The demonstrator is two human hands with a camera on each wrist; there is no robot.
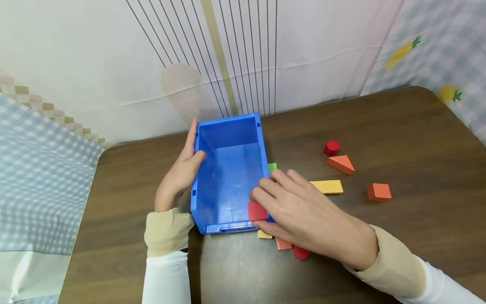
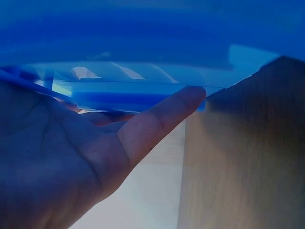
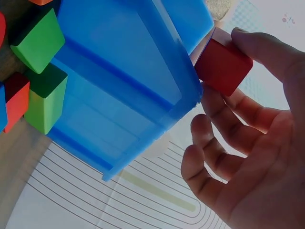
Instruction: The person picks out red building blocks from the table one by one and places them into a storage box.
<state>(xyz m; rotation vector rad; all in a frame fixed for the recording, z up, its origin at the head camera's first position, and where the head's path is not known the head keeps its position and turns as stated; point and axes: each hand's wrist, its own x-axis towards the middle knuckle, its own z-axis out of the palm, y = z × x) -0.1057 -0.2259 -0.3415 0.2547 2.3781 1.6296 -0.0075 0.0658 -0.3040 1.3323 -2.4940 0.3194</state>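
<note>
A blue plastic bin [image 1: 228, 185] stands open and empty on the brown table [image 1: 410, 126]. My left hand [image 1: 192, 148] grips its left wall, thumb hooked over the rim and fingers along the outside. The left wrist view shows my thumb [image 2: 157, 121] against the blue bin [image 2: 143, 43]. My right hand [image 1: 262, 202] pinches a red cube [image 1: 257, 211] over the bin's near right corner. In the right wrist view the red cube [image 3: 223, 63] sits between thumb and fingers, right at the blue bin's [image 3: 124, 71] rim.
Loose blocks lie to the right of the bin: a red cylinder [image 1: 331, 147], an orange wedge [image 1: 341, 164], a yellow plank [image 1: 327, 186], an orange cube [image 1: 378, 191], a green block [image 1: 271, 167]. Several small pieces [image 1: 283, 244] lie under my right hand. A cloth-covered wall stands behind.
</note>
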